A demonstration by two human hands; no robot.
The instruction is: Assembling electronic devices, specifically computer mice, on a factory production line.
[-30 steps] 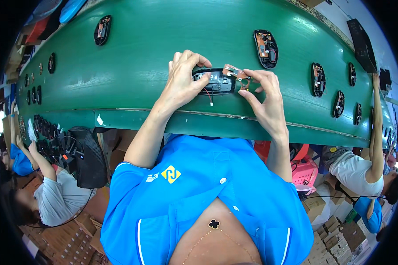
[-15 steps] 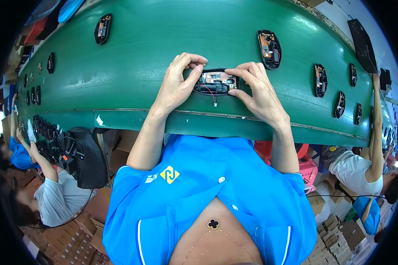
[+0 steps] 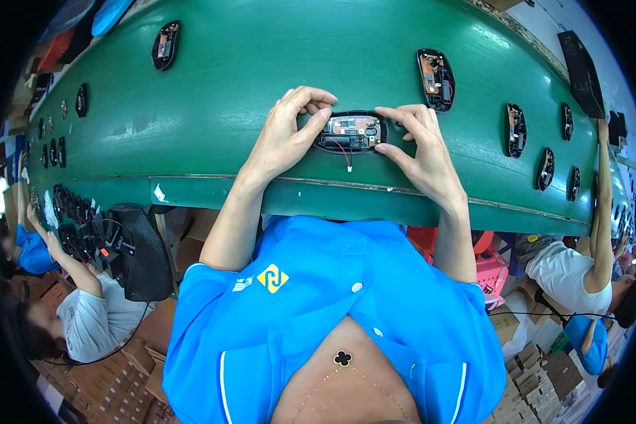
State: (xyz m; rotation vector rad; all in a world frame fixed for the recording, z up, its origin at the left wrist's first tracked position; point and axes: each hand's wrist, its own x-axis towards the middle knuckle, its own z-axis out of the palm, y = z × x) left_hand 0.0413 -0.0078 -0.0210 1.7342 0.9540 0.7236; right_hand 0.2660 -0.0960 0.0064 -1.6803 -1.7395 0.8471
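A black oval shell [image 3: 353, 150] with a copper-coloured circuit board [image 3: 352, 126] and a dark cylinder inside lies lengthwise in front of me on the green surface. From it a thin red wire ending in a small white plug hangs over the near side. My left hand [image 3: 290, 131] is curled at the shell's left end, its thumb against the upper left corner. My right hand [image 3: 420, 145] spans the right end, index finger at the far rim and thumb at the near rim. The left hand's lower fingers are partly hidden.
Similar open shells lie on the green worktop [image 3: 261, 56]: one [image 3: 437, 80] beyond my right hand, several farther right, one [image 3: 166, 45] at the far left. A black box [image 3: 581, 74] stands at the right edge. People sit on both sides; a black mesh chair back [image 3: 147, 253] is at left.
My right hand's fingers have shifted right along the shell toward its end. The shell and my left hand sit slightly farther right in the picture.
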